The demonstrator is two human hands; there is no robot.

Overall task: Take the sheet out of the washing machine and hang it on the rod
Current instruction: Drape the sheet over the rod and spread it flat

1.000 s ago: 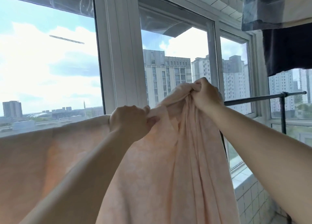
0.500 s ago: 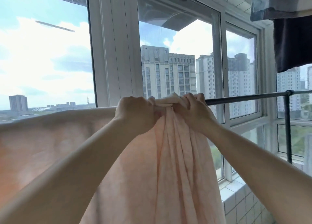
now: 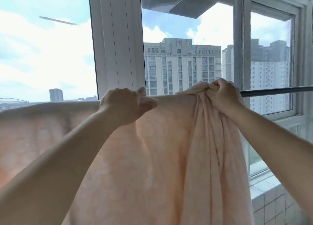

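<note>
Half a second before, the two hands had been almost touching at the top of the bunched cloth; by this moment they had drawn apart, the right hand (image 3: pixel 223 95) having carried its gathers further along the rod (image 3: pixel 277 91), and a flat stretch of sheet (image 3: pixel 152 157) lay between them.

The sheet hung over the rod, spread smooth from the left hand (image 3: pixel 125 106) outward to the left and still gathered in thick folds directly under the right hand. The bare rod ran on beyond the right hand toward the window frame (image 3: pixel 238 55).

The step appeared to be spreading the sheet along the rod. To do it well, the left hand should probably anchor the top edge while the right slid the bunch away in short pulls, letting folds out gradually. Keeping the cloth riding on top of the rod would stop it dragging off one side, since the damp weight below the right hand looked heavy.

The left hand's fingers were curled over the top edge, the thumb pressed against the near face, pinching the cloth at the rod. The right hand was clenched tightly round the gathered folds, knuckles up, just above the rod.
</note>
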